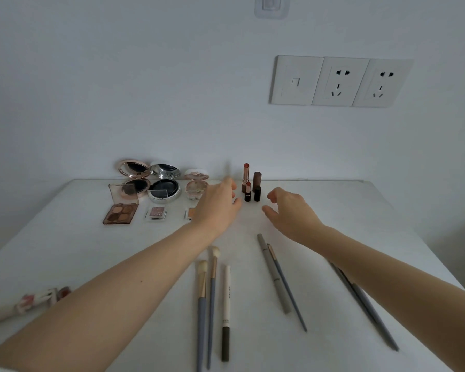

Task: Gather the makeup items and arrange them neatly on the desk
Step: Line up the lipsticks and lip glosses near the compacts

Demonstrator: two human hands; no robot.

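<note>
- My left hand (pixel 216 204) reaches to the back of the bench (pixel 333 210), just left of the lipsticks (pixel 247 183). Its fingers (pixel 230 183) are bunched forward, and a thin blurred streak rises from the tips. It may be a slim stick pinched there, but I cannot tell.
- My right hand (pixel 289 212) hovers just right of the lipstick caps (pixel 257 187), fingers loosely curled and apart, holding nothing. Both hands flank that group, likely to square it up.
- Lipsticks stand upright with their caps beside them, tall pair behind and short pair in front. Standing them up keeps the group tight.
- Three open compacts (pixel 164 187) sit along the wall edge, left of my left hand. In front of them are an eyeshadow palette (pixel 121 210) and a small pan (pixel 156 212). A second pan is half hidden by my left hand.
- Long items lie near me, roughly parallel and sorted by kind: brushes (pixel 212 285) beside a white pencil (pixel 226 291), and a grey pen (pixel 274 275) touching a thin blue stick. Two more sticks (pixel 360 299) run under my right forearm.
- A pink-and-white tube (pixel 38 299) lies far left, well apart from every row, so I judge it not yet gathered.
- Task looks mostly done.
</note>
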